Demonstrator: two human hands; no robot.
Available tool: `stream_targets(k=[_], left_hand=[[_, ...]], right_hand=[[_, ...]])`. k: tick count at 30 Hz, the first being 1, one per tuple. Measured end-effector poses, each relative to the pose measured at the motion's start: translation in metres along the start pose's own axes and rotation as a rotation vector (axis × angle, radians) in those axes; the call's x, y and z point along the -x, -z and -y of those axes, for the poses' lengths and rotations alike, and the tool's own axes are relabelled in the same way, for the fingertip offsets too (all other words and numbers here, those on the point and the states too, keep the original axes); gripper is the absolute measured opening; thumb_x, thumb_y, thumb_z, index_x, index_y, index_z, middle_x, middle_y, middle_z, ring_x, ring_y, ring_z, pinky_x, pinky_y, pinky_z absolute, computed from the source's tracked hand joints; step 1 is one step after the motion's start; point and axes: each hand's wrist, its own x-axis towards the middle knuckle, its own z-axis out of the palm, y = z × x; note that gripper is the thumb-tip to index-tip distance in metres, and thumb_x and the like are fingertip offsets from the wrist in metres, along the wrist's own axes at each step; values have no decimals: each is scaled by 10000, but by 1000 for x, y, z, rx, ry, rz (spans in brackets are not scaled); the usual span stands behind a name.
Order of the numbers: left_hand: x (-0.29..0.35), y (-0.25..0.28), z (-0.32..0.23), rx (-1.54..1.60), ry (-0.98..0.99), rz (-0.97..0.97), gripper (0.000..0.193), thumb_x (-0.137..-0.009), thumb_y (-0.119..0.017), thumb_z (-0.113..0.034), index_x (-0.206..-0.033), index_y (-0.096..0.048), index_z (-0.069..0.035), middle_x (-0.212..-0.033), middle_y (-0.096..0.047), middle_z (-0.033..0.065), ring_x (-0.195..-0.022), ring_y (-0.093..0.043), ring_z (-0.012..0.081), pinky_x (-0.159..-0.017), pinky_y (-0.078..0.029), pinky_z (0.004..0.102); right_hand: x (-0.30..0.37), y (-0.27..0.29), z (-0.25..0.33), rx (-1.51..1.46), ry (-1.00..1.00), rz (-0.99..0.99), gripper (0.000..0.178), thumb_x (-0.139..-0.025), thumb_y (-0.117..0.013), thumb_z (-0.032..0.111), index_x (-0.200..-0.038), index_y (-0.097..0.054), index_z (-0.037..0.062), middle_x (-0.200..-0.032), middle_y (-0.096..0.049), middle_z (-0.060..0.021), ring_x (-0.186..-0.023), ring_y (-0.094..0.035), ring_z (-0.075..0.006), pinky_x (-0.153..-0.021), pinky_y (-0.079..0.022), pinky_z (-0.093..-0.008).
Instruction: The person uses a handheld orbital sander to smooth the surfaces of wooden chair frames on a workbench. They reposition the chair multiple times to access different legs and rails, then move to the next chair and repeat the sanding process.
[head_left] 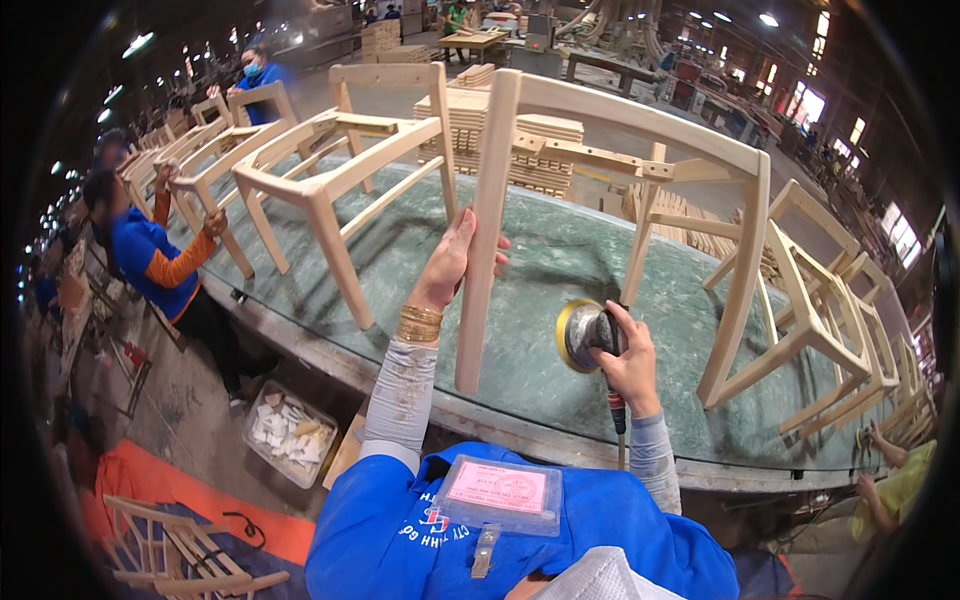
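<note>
A pale, unfinished wooden chair frame [486, 200] stands right in front of me on a green-topped bench [545, 265]. My left hand [450, 265] is wrapped round its left upright, fingers showing on the far side. In my right hand [632, 365] is a round handheld sander [590, 332], gripped by its dark body, with a cord or hose running down toward me. The sander's yellow-edged pad faces left, apart from the upright, in the space between the frame's legs.
More chair frames line the bench, one [320, 190] at left and others [815, 320] at right. A co-worker in blue [160, 260] handles a chair at far left. Below the bench sits a plastic bin [250, 440] of scraps. Stacked wood [545, 150] stands beyond.
</note>
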Motion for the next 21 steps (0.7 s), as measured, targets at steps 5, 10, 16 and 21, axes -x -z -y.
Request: stream_targets(k=[5, 10, 16, 21], left_hand=[[23, 11, 26, 195, 41, 146, 455, -1010, -276, -383, -1397, -275, -144, -850, -561, 90, -697, -566, 153, -627, -505, 282], [12, 12, 39, 418, 75, 100, 436, -1001, -350, -357, -1406, -324, -197, -848, -549, 75, -692, -557, 163, -612, -491, 283], [-21, 21, 45, 652, 106, 197, 380, -985, -408, -318, -1338, -451, -184, -945, -593, 46, -774, -589, 168, -658, -506, 306], [-30, 15, 38, 869, 118, 230, 406, -979, -436, -211, -1369, -413, -97, -1243, -553, 21, -1070, -553, 117, -884, -467, 269]], right_hand=[[14, -34, -23, 52, -135, 51, 713, -596, -736, 93, -1269, -539, 220, -975, -551, -111, -895, -581, -264, -810, -473, -346], [25, -52, -23, 162, -175, 22, 714, -618, -734, 121, -1279, -517, 279, -966, -522, -120, -847, -597, -285, -759, -493, -369], [45, -68, -15, 211, -246, 12, 739, -610, -727, 91, -1286, -503, 286, -983, -522, -124, -899, -589, -292, -817, -486, -379], [64, -66, -2, 264, -268, -24, 713, -609, -725, 90, -1276, -519, 238, -1005, -530, -139, -921, -574, -301, -851, -468, -377]])
